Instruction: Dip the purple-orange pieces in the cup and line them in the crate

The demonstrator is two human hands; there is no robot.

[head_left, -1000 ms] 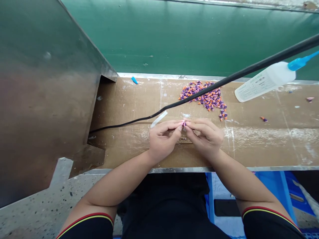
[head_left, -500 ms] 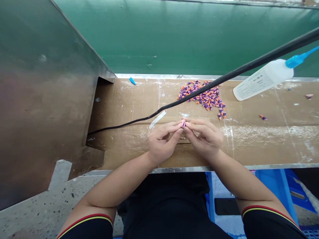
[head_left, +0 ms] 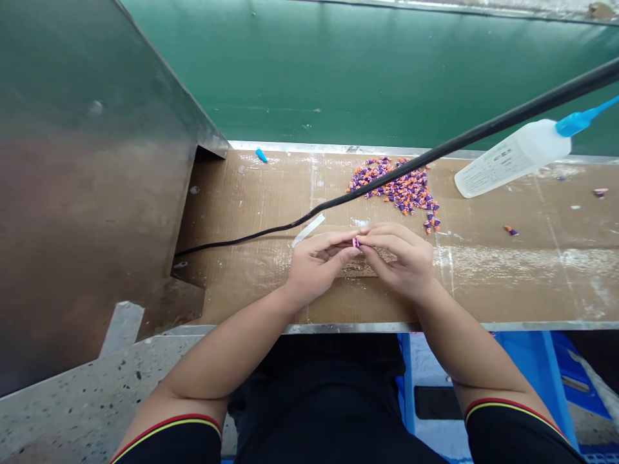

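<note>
Between my fingertips is a tiny purple and pink piece (head_left: 356, 243), partly covered by the fingers. My left hand (head_left: 319, 263) pinches it from the left with thumb and forefinger. From the right, my right hand (head_left: 400, 259) grips the same piece in its fingertips. Both hands are just above the cardboard-covered bench (head_left: 256, 283), near its front edge. Behind them lies a heap of small purple, orange and pink pieces (head_left: 409, 190). A strip of white tape (head_left: 308, 230) lies just beyond my left hand.
A black cable (head_left: 333, 203) slants across the bench in front of the heap. A white squeeze bottle (head_left: 515, 158) with a blue nozzle leans at the right. Loose pieces (head_left: 510, 230) lie nearby. A blue cap (head_left: 261, 155) is at the back left, beside a metal panel (head_left: 111, 180).
My right hand's fingers have shifted slightly on the small piece, which looks a little turned. Both hands stay in nearly the same place; the whole view has moved slightly.
</note>
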